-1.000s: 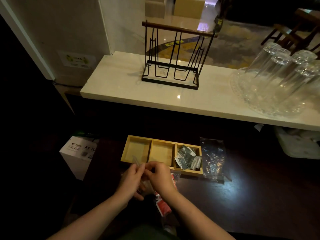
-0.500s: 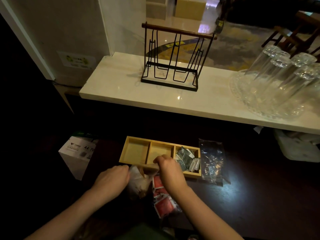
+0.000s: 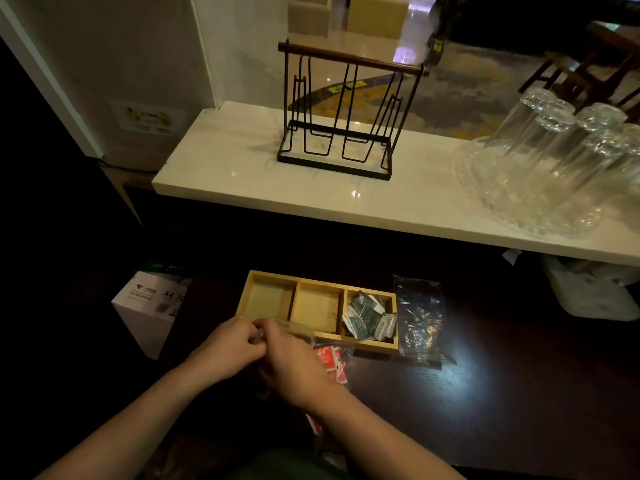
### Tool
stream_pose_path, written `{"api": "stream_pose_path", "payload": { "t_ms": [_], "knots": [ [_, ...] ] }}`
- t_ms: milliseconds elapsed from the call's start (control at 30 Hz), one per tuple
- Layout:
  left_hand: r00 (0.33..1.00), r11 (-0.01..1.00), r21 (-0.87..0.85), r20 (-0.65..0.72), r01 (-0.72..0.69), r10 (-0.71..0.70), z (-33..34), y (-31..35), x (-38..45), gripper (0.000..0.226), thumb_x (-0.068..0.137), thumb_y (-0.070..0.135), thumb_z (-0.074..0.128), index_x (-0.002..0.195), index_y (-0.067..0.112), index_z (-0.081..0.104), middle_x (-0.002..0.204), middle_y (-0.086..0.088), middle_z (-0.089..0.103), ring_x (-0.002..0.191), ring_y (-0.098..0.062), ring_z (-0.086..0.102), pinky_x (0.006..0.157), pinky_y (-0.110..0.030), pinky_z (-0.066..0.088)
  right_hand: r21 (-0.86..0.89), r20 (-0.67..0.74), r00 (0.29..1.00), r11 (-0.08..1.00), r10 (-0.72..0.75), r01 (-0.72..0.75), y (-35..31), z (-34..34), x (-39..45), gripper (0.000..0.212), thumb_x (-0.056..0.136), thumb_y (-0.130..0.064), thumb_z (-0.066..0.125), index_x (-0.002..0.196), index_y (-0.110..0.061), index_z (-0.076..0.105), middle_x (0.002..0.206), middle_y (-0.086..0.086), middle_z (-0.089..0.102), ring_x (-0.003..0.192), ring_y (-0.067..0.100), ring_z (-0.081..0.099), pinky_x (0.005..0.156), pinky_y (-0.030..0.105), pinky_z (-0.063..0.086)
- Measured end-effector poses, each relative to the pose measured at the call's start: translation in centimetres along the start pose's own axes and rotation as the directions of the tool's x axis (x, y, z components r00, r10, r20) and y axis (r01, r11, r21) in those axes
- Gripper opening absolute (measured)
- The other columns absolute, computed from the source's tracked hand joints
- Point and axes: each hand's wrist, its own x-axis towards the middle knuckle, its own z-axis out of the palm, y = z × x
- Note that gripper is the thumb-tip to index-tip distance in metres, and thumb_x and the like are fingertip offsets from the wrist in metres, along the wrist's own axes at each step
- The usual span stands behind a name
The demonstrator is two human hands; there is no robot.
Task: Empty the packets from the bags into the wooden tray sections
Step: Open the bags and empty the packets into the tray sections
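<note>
1. Both hands meet in the lower middle of the frame, just in front of the wooden tray point(image 3: 273, 274). The left hand point(image 3: 227, 348) and right hand point(image 3: 294, 365) have their fingers curled in tight, pinching the top of a clear plastic bag point(image 3: 294, 329) between them.
2. That bag holds red packets point(image 3: 331, 363), showing just right of the right hand, low center.
3. The tray has three sections. The left and middle ones hold no packets; the right one is piled with dark green and white packets point(image 3: 367, 317).
4. An emptied-looking crinkly clear bag point(image 3: 419, 320) lies flat on the dark table point(image 3: 502, 393), just beside the tray's right end.
5. A white A4 paper box point(image 3: 145, 306) sits at left.
6. Up top, the pale counter point(image 3: 221, 168) carries a black wire rack point(image 3: 339, 112) and upside-down glasses point(image 3: 554, 140) at the upper right.
</note>
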Motion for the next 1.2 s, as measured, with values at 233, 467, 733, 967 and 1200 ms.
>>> {"api": "stream_pose_path", "payload": {
  "t_ms": [233, 467, 733, 967, 1200],
  "knots": [
    [0.951, 0.709, -0.692, -0.11, 0.134, -0.288, -0.2, -3.0, 1.1, 0.018, 0.095, 0.023, 0.048, 0.084, 0.014, 0.058, 0.089, -0.012, 0.061, 0.087, -0.025, 0.058, 0.073, -0.041, 0.049, -0.021, -0.162, 0.986, 0.999, -0.05, 0.047, 0.3, -1.5, 2.3, 0.012, 0.091, -0.022, 0.058, 0.1, -0.015, 0.059, 0.092, 0.005, 0.069, 0.081, 0.02, 0.066, 0.066, 0.022, 0.051],
    [0.946, 0.073, -0.945, 0.314, 0.32, -0.077, 1.7, -4.0, -0.5, 0.057, 0.091, 0.064, 0.024, 0.119, 0.027, 0.056, 0.116, -0.016, 0.068, 0.101, -0.042, 0.063, 0.064, -0.044, 0.058, 0.334, -0.357, 0.933, 0.927, -0.042, 0.17, -2.4, -7.8, 4.7, 0.01, 0.084, -0.021, 0.068, 0.085, -0.012, 0.065, 0.08, 0.011, 0.071, 0.072, 0.024, 0.068, 0.067, 0.044, 0.056],
    [0.799, 0.886, -0.459, -0.554, -0.06, -0.233, -3.4, -1.9, 0.6, 0.035, 0.099, 0.03, 0.04, 0.081, 0.009, 0.062, 0.054, 0.002, 0.055, 0.045, -0.012, 0.05, 0.041, -0.023, 0.037, 0.372, -0.264, 0.943, 0.924, 0.2, -0.091, 2.0, -12.0, 4.7, 0.007, 0.084, -0.025, 0.069, 0.087, -0.02, 0.073, 0.077, -0.002, 0.071, 0.073, 0.018, 0.068, 0.07, 0.041, 0.059],
    [0.696, 0.972, -0.14, -0.717, -0.191, 0.033, -5.7, -0.7, 1.0, 0.04, 0.093, 0.025, 0.053, 0.059, 0.007, 0.045, 0.049, -0.003, 0.044, 0.048, -0.017, 0.045, 0.044, -0.025, 0.028, 0.549, -0.197, 0.936, 0.824, 0.293, -0.142, 5.5, -10.2, 4.0, 0.015, 0.082, -0.018, 0.07, 0.094, -0.009, 0.074, 0.086, 0.008, 0.073, 0.08, 0.018, 0.068, 0.075, 0.032, 0.057],
    [0.685, 0.954, -0.105, -0.718, -0.279, 0.121, -5.6, 0.5, 1.2, 0.039, 0.091, 0.03, 0.057, 0.062, 0.006, 0.046, 0.049, -0.004, 0.04, 0.046, -0.017, 0.041, 0.045, -0.031, 0.025, 0.615, -0.184, 0.925, 0.773, 0.333, -0.156, 7.0, -9.2, 3.7, 0.012, 0.087, -0.011, 0.064, 0.095, -0.007, 0.071, 0.076, 0.002, 0.067, 0.067, 0.009, 0.06, 0.061, 0.019, 0.051]
  ]
}}
